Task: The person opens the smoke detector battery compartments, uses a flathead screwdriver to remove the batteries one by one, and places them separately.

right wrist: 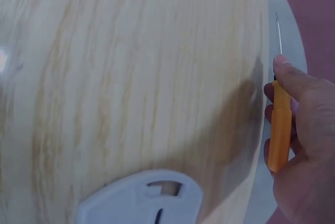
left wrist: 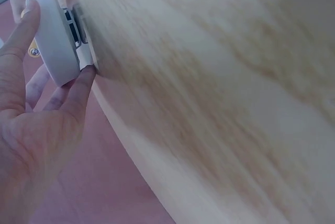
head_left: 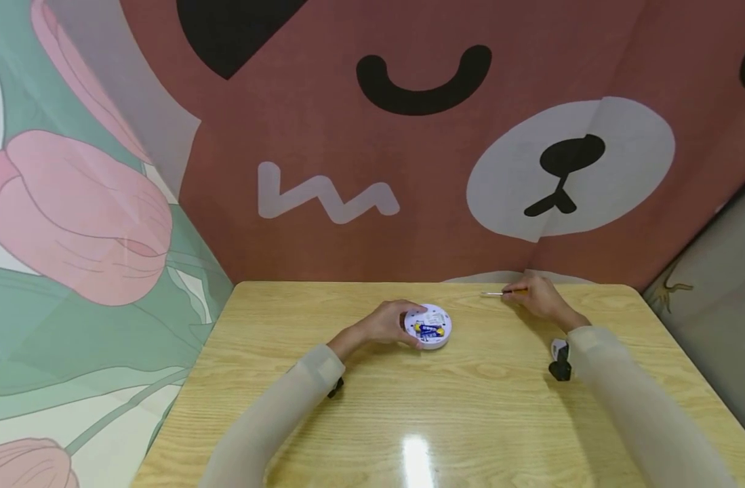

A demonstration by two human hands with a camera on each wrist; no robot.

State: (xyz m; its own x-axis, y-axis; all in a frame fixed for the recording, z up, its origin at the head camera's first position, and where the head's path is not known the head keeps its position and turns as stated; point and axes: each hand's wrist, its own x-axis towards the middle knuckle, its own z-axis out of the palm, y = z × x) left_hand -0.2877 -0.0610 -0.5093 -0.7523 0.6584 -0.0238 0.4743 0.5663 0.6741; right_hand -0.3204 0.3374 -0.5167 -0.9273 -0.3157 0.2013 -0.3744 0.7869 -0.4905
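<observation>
Here the left grip (head_left: pixel 387 322) clasps a round white device (head_left: pixel 434 319) from its left, the right grip (head_left: pixel 544 298) a screwdriver (right wrist: pixel 281 130).

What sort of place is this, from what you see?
Probably a small indoor workspace: a wood-grain table in front of a cartoon-printed backdrop, with an orange-handled screwdriver in the right hand.

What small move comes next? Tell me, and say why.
Probably bring the screwdriver toward the round white device: the right hand grips the tool, its tip is apart from the device, and the left hand holds that device with batteries showing.
</observation>
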